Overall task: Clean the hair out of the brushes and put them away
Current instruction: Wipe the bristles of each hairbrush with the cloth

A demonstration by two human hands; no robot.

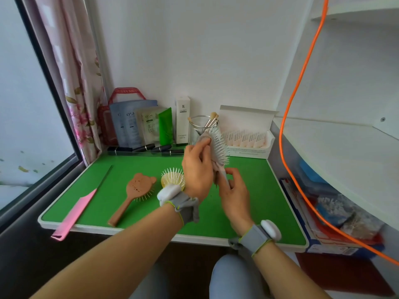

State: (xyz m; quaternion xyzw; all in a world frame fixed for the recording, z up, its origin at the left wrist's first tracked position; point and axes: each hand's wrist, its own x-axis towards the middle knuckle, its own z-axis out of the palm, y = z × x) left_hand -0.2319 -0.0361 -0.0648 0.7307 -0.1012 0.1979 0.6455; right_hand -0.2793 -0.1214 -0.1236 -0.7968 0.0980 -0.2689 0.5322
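Right grip (235,193), left grip (197,167) around brush (218,145)

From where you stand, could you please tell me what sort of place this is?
Likely a dressing corner at home: a small green-topped table beside a floral pink curtain, with skincare sachets and a clear glass of makeup brushes at its back.

grey brush (218,145), mid-frame: handle mostly buried in the fingers (235,176) of the right hand (234,193), back of its head covered by the left hand (197,169). Hair in the bristles: too fine to tell. yellow brush (172,176): lower part behind the left wristband (185,207). brown brush (138,186) lies bristles-down, pad hidden, a few pins show. Print on the packets (151,126) and in the white box (248,139) is too small to read. orange cable (302,78) is cut off at the top and right edges.
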